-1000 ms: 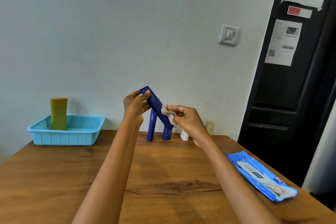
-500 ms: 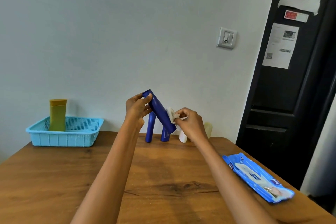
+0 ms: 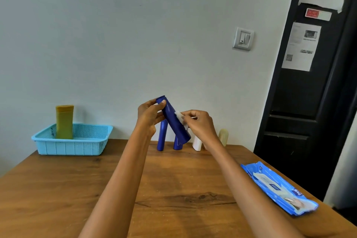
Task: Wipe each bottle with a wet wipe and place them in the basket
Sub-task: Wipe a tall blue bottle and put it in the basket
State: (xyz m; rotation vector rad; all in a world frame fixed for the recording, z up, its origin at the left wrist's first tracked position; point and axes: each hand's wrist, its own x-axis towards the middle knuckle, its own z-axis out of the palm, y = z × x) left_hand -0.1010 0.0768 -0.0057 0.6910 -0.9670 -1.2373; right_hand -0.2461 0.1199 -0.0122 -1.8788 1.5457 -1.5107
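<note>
Left hand (image 3: pixel 148 115) grips a tilted blue bottle (image 3: pixel 173 121) above the table (image 3: pixel 58 189) while right hand (image 3: pixel 201 123) pinches a wipe (image 3: pixel 180 118) against it; basket (image 3: pixel 77 147) sits far left.

both hands up over the wooden table (image 3: pixel 58 195), wet wipe on a blue bottle

left hand (image 3: pixel 148 116) grips the top of the tilted blue bottle (image 3: pixel 174 121), right hand (image 3: pixel 201 123) pinches the white wet wipe (image 3: pixel 180 118) against its side. behind them, two more blue bottles (image 3: pixel 161 137), a white bottle (image 3: pixel 197 144) and a pale yellow bottle (image 3: pixel 223 137) stand by the wall. yellow bottle (image 3: pixel 64 121) upright in the light blue basket (image 3: pixel 77 147) on the left; blue wipes pack (image 3: pixel 278 187) lies on the right.
</note>
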